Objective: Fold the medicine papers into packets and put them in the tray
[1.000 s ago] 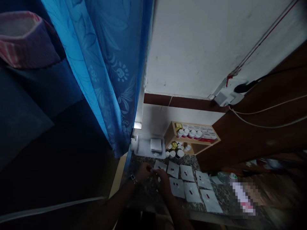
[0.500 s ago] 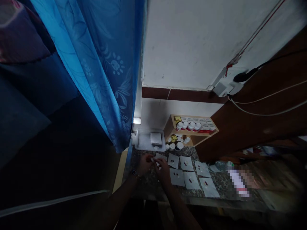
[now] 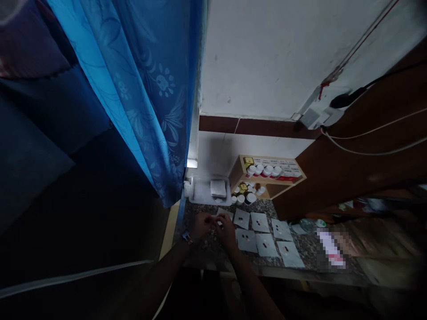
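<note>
My left hand, with a watch on its wrist, meets my right hand above the speckled counter. Both hands are closed, fingertips pinched around a small white paper, mostly covered by the fingers. Just behind my right hand lies a white paper square. To its right, several more squares are laid out in two rows, with small dark red and pale pills on them, such as the pills on the nearest front square.
Behind the hands stands a clear plastic tray holding a stack of white paper. A wooden shelf carries white-capped bottles and boxes. A blue curtain hangs at left; a plastic bottle lies at right.
The view has shifted slightly. The white paper between my fingers shows less than before, and my hands sit a little closer together. The laid-out squares stay in place.
</note>
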Tool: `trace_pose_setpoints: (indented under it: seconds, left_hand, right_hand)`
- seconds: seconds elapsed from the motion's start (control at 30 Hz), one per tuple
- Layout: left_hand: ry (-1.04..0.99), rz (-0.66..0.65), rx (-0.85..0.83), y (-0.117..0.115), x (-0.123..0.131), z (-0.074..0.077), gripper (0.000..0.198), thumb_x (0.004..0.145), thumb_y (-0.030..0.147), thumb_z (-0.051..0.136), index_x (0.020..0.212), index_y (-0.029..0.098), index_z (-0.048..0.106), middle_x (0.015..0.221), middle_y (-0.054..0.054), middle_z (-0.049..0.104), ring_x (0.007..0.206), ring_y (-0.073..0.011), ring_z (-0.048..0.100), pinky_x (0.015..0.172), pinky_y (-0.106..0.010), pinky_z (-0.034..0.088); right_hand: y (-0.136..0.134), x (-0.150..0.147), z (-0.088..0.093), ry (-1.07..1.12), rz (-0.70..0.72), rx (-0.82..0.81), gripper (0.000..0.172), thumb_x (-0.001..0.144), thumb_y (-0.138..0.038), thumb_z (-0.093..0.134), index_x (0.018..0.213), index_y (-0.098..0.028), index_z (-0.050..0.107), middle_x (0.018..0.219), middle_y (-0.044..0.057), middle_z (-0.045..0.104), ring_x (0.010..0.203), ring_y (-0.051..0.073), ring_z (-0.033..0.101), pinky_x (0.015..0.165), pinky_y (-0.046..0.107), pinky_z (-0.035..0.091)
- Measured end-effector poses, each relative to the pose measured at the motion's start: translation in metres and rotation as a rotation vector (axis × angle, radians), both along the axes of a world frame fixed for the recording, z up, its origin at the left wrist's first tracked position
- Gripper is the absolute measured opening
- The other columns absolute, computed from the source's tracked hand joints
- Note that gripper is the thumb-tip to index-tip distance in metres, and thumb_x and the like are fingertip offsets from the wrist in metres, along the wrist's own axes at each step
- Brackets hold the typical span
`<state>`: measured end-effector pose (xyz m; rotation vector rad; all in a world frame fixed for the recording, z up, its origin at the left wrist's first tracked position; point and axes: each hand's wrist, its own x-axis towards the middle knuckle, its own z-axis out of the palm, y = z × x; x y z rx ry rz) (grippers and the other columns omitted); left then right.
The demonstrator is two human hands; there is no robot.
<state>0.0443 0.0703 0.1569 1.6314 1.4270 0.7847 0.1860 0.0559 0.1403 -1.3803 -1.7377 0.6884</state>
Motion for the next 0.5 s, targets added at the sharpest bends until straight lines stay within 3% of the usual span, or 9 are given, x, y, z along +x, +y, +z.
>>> trace_pose_setpoints:
  seconds: [0.13, 0.3, 0.4, 0.5]
  left_hand:
    - [0.154, -0.098, 0.014, 0.000, -0.009, 0.000, 0.014, 0.077, 0.021, 0.057, 0.068, 0.012, 0.064, 0.070, -0.005, 0.063, 0.067, -0.0154, 0.054, 0.063, -0.025, 0.038]
    - [0.146, -0.127, -0.023, -0.007, -0.011, -0.025, 0.006, 0.071, 0.012, 0.058, 0.069, 0.013, 0.063, 0.071, -0.002, 0.062, 0.069, -0.0142, 0.053, 0.064, -0.023, 0.038]
    - [0.071, -0.137, -0.053, -0.014, -0.010, -0.039, 0.010, 0.070, 0.010, 0.057, 0.076, 0.012, 0.065, 0.077, -0.003, 0.064, 0.074, -0.0153, 0.056, 0.069, -0.024, 0.041]
    - [0.077, -0.153, -0.103, -0.017, -0.011, -0.043, 0.016, 0.070, 0.009, 0.055, 0.080, 0.012, 0.066, 0.082, -0.005, 0.066, 0.078, -0.0168, 0.058, 0.072, -0.025, 0.043]
  right_hand:
    - [-0.001, 0.004, 0.000, -0.135, 0.075, 0.020, 0.011, 0.083, -0.024, 0.052, 0.082, -0.022, 0.063, 0.091, 0.006, 0.058, 0.086, 0.019, 0.055, 0.073, 0.030, 0.046]
    - [-0.002, 0.010, -0.010, -0.284, 0.208, -0.016, 0.008, 0.083, -0.024, 0.054, 0.082, -0.024, 0.062, 0.092, 0.004, 0.059, 0.084, 0.017, 0.057, 0.068, 0.026, 0.046]
    - [-0.006, 0.009, -0.023, -0.339, 0.206, -0.045, 0.011, 0.084, -0.023, 0.052, 0.086, -0.023, 0.062, 0.099, 0.004, 0.060, 0.078, 0.015, 0.060, 0.064, 0.024, 0.046]
    - [-0.013, 0.005, -0.034, -0.385, 0.189, -0.044, 0.014, 0.084, -0.023, 0.052, 0.093, -0.025, 0.062, 0.112, 0.004, 0.060, 0.077, 0.014, 0.062, 0.061, 0.023, 0.046]
